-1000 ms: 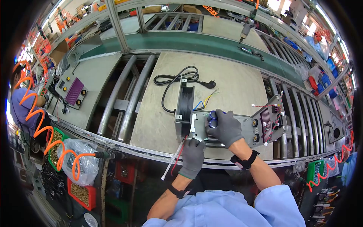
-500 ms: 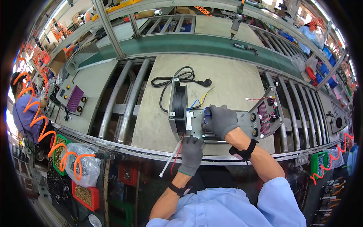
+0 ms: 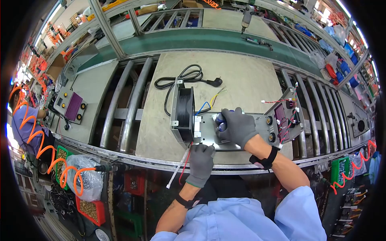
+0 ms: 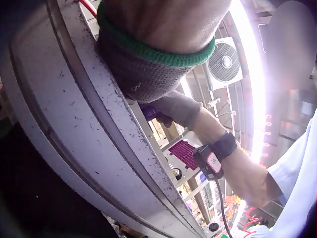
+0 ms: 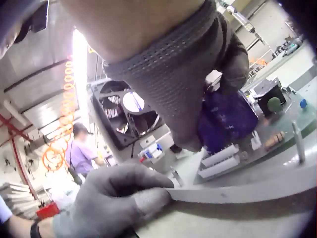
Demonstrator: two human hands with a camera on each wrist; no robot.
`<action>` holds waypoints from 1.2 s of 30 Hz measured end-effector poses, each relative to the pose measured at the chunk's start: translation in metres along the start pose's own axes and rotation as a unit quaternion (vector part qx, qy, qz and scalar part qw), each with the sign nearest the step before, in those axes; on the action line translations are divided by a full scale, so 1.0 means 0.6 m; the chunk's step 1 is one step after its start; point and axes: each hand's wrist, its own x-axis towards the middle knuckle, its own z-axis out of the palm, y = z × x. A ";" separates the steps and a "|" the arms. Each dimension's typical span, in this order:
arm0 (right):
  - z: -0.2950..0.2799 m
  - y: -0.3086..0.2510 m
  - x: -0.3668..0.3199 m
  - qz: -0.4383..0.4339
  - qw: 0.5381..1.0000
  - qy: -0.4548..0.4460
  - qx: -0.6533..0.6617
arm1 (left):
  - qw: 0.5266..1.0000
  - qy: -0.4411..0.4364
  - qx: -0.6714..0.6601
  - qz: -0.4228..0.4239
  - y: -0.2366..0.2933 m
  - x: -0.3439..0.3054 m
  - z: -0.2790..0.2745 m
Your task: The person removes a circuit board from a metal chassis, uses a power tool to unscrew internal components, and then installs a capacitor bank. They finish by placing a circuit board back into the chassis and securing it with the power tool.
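My gloved right hand (image 3: 240, 127) grips blue cylindrical capacitors (image 5: 228, 121) from above. They stand on a green circuit board (image 5: 297, 124) with white connectors, over the metal chassis (image 3: 208, 127); the hand hides much of the board in the head view. My gloved left hand (image 3: 201, 162) pinches the chassis's near edge between thumb and fingers, just below the black fan (image 3: 185, 108). The fan stands upright at the chassis's left end. At its right end is a panel with purple vents (image 3: 282, 122). Red and white wires (image 3: 184, 164) hang beside the left hand.
A black power cord (image 3: 173, 83) lies behind the fan; blue and yellow wires (image 3: 212, 102) stick out nearby. The worktop board (image 3: 245, 76) sits between metal rollers (image 3: 134, 104) on both sides. A second unit (image 3: 70, 106) stands left, near another person (image 3: 28, 120). Screw bins (image 3: 90, 211) hang below.
My right hand has shifted slightly right and away from me relative to the fan, still gripping the capacitors. My left hand stays at the chassis edge. The head view has shifted a little.
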 end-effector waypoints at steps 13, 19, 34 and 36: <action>-0.002 -0.030 0.014 0.027 1.000 0.006 -0.008 | 1.000 -0.013 -0.007 -0.015 -0.004 -0.005 -0.004; 0.002 -0.026 0.013 0.020 1.000 0.020 -0.008 | 1.000 -0.012 -0.012 -0.020 -0.003 -0.003 -0.004; 0.009 -0.018 0.007 0.006 1.000 0.009 0.004 | 1.000 -0.023 -0.006 -0.016 0.002 0.001 -0.004; 0.002 -0.015 0.006 -0.006 1.000 0.005 -0.021 | 1.000 -0.008 -0.006 -0.011 -0.005 -0.005 0.004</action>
